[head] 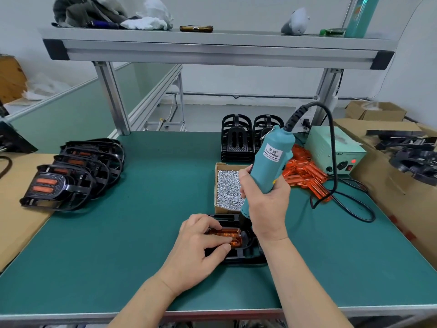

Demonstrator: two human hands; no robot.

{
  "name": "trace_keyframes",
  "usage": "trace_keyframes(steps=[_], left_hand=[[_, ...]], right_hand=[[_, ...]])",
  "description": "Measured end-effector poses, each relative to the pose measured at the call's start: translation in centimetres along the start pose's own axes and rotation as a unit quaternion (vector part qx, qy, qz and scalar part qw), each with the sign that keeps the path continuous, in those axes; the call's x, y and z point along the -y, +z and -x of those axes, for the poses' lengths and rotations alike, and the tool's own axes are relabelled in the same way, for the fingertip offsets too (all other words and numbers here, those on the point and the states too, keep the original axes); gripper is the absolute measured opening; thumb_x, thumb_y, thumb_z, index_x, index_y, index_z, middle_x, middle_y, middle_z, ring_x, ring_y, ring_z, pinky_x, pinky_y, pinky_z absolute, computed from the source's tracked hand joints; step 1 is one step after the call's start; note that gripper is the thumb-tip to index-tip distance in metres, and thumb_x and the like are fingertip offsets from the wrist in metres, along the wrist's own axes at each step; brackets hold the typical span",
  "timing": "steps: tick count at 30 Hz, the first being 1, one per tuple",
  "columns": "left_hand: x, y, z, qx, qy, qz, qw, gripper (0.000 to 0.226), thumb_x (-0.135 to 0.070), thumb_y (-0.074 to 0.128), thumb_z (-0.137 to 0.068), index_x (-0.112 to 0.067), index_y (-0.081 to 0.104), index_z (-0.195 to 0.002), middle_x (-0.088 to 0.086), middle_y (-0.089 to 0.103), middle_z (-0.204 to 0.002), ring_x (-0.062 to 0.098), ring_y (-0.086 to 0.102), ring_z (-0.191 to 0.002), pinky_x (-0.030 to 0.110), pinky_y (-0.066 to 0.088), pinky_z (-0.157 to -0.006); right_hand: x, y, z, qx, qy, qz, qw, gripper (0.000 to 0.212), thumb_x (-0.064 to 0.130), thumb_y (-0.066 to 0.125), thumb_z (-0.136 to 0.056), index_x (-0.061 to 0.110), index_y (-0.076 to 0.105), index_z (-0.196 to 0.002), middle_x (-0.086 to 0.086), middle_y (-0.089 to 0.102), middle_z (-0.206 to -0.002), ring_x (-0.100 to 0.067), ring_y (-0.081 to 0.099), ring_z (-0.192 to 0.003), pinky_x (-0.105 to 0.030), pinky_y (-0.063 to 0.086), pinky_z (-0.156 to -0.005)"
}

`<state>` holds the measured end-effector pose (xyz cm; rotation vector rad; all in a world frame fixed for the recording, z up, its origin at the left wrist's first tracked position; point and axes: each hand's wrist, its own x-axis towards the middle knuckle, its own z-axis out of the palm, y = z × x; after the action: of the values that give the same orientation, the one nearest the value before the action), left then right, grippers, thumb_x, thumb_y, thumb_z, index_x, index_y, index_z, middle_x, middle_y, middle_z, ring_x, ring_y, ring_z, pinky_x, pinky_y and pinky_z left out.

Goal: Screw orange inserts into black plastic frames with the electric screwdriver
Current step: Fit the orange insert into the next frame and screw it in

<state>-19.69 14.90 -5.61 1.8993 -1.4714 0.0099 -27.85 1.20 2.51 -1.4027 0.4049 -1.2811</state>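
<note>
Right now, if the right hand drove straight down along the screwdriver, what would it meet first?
Probably the frame, at the right end of the insert under the left hand. The right hand holds the screwdriver tip-down there; the bit is hidden, so contact is unclear.

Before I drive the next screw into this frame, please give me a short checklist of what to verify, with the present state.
1. Orange insert lies in the black frame: ok.
2. Left hand presses the insert down: ok.
3. Right hand grips the electric screwdriver, tip downward: ok.
4. Bit sits on a screw: cannot tell, hidden by the hand.
5. Box of screws has stock: ok.
6. Power supply lamp glows red: ok.
</note>
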Motion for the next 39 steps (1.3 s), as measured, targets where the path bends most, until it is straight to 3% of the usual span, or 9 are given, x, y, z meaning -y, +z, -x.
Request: trace_keyframes(steps=[16, 22, 27, 31, 34, 39], left_hand=[[0.0, 0.2, 0.0, -0.005, -0.002, 0.002, 1.0, 0.03, -0.05, 0.054, -0.092, -0.037, 0.078, -0.104, -0.016, 0.058, -0.107, 0.009, 0.044, -0.113, 0.031, 0.033, -0.099], [0.1, 0.2, 0.0, -0.001, -0.001, -0.004, 1.0, 0.029, -0.048, 0.054, -0.093, -0.036, 0.078, -0.104, -0.015, 0.058, -0.107, 0.011, 0.045, -0.112, 0.031, 0.033, -0.098], [0.0, 0.3, 0.0, -0.002, -0.003, -0.001, 1.0, 0.028, -0.047, 0.055, -0.092, -0.036, 0.079, -0.102, -0.014, 0.058, -0.107, 0.012, 0.046, -0.111, 0.032, 0.034, -0.098], [-0.1, 0.1, 0.0, 0.002, -0.005, 0.003, 1.0, 0.029, -0.047, 0.055, -0.092, -0.035, 0.079, -0.102, -0.013, 0.058, -0.107, 0.012, 0.045, -0.111, 0.033, 0.035, -0.099], [-0.2, 0.0, -0.1, 0.008, -0.012, 0.007, 1.0, 0.03, -0.048, 0.054, -0.092, -0.035, 0.079, -0.103, -0.013, 0.058, -0.108, 0.011, 0.044, -0.113, 0.034, 0.034, -0.1], [-0.2, -0.2, -0.1, 0.006, -0.012, 0.011, 1.0, 0.023, -0.045, 0.06, -0.091, -0.036, 0.079, -0.103, -0.014, 0.058, -0.107, 0.012, 0.046, -0.112, 0.034, 0.035, -0.1]], right_hand=[[-0.2, -0.1, -0.3, -0.001, 0.015, -0.029, 0.999, 0.009, 0.035, 0.076, -0.078, 0.031, 0.068, -0.077, 0.006, 0.059, -0.065, -0.014, 0.053, -0.059, -0.026, 0.047, -0.059], [-0.5, -0.3, -0.5, 0.0, 0.028, -0.032, 0.999, 0.024, 0.033, 0.074, -0.077, 0.014, 0.058, -0.074, 0.003, 0.053, -0.06, -0.013, 0.048, -0.055, -0.025, 0.045, -0.055], [-0.5, -0.2, -0.4, -0.01, 0.036, -0.026, 0.999, 0.022, 0.018, 0.072, -0.081, 0.017, 0.055, -0.068, 0.004, 0.049, -0.056, -0.014, 0.044, -0.052, -0.026, 0.042, -0.052], [-0.2, -0.2, -0.2, -0.007, 0.037, -0.022, 0.999, 0.019, 0.019, 0.073, -0.081, 0.015, 0.057, -0.072, 0.004, 0.051, -0.058, -0.013, 0.047, -0.054, -0.025, 0.044, -0.054], [0.1, -0.2, 0.2, 0.01, 0.025, -0.025, 0.999, 0.016, 0.018, 0.074, -0.082, 0.025, 0.063, -0.072, 0.007, 0.055, -0.06, -0.01, 0.05, -0.055, -0.022, 0.046, -0.056], [1.4, -0.7, -0.2, 0.0, 0.025, -0.094, 0.995, 0.011, 0.023, 0.075, -0.081, 0.024, 0.065, -0.077, 0.0, 0.054, -0.059, -0.014, 0.049, -0.053, -0.026, 0.046, -0.056]])
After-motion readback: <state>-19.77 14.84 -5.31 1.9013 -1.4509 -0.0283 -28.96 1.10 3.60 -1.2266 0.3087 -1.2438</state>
